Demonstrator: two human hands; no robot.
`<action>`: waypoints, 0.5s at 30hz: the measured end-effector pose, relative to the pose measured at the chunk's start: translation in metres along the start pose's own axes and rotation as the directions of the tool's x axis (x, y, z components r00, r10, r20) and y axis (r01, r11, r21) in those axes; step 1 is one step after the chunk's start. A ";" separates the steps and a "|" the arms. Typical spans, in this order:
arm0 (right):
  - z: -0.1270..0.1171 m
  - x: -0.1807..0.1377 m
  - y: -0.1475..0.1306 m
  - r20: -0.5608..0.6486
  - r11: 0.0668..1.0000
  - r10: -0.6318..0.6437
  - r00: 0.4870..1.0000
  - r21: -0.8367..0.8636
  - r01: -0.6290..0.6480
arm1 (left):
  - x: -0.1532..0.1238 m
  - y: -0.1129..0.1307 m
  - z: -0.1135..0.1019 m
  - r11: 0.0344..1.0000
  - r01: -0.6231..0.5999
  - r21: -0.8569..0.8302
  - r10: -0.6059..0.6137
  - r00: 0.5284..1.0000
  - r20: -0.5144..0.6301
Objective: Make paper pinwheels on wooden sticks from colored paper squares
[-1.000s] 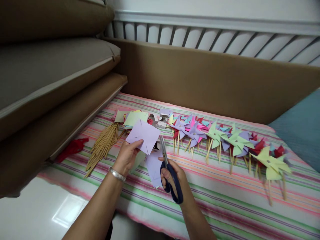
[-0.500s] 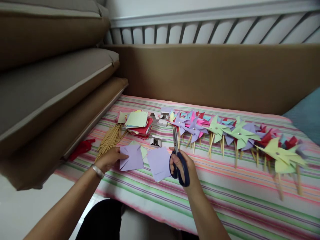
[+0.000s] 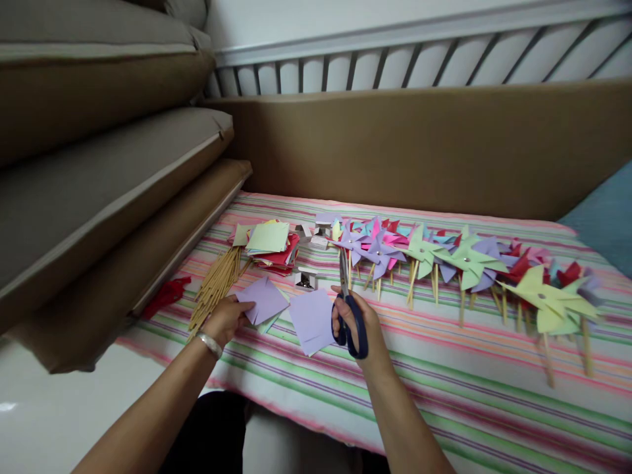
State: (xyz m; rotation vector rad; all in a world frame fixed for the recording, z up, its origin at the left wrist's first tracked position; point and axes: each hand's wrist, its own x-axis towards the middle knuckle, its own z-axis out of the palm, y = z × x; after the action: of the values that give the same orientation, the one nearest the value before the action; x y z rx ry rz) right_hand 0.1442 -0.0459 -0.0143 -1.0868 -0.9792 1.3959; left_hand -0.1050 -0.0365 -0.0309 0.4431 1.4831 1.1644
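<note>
My left hand [image 3: 226, 319] rests on the striped cloth [image 3: 444, 388] with its fingertips closed on the edge of a cut lilac paper square [image 3: 264, 299]. That square lies flat over a pale green sheet. My right hand [image 3: 356, 324] grips blue-handled scissors [image 3: 348, 306], blades shut and pointing away from me. Between the hands lies a small stack of plain lilac squares [image 3: 313, 320].
A bundle of wooden sticks [image 3: 214, 284] lies left of a pile of coloured paper squares [image 3: 270, 243]. A small white box [image 3: 306, 279] sits behind the lilac sheets. Several finished paper pinwheels [image 3: 469, 266] line the right. Brown cushions [image 3: 89, 197] stack on the left; red scrap [image 3: 165, 294] below.
My left hand lowered the lilac square from the air onto the cloth and keeps hold of its edge. The right hand stayed on the scissors, shifting slightly right and forward.
</note>
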 end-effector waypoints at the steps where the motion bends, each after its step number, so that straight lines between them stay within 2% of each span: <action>1: 0.000 0.000 0.000 0.001 1.000 -0.001 1.000 0.003 0.001 | 0.001 -0.002 0.000 1.000 -0.003 0.004 0.004 1.000 -0.017; 6: -0.004 0.001 0.000 -0.005 1.000 0.005 1.000 -0.007 -0.005 | -0.002 -0.004 0.006 1.000 -0.004 0.025 0.005 0.999 -0.033; 11: -0.007 0.002 -0.003 -0.022 0.995 0.086 0.996 -0.049 -0.087 | -0.023 0.005 0.000 0.993 -0.026 0.114 0.025 1.000 0.013; 13: -0.010 0.003 -0.003 -0.032 0.987 0.139 0.990 -0.071 -0.141 | -0.033 0.007 -0.007 0.960 -0.122 0.253 0.145 0.987 -0.075; 15: -0.015 0.005 -0.002 -0.066 0.978 0.174 0.983 -0.101 -0.180 | -0.043 0.004 -0.012 0.855 -0.268 0.445 0.370 0.915 -0.159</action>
State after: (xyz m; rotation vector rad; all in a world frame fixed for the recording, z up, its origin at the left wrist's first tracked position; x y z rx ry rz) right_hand 0.1594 -0.0412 -0.0165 -1.3131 -0.9428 1.4604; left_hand -0.1049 -0.0747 -0.0066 0.8988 1.9347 1.1879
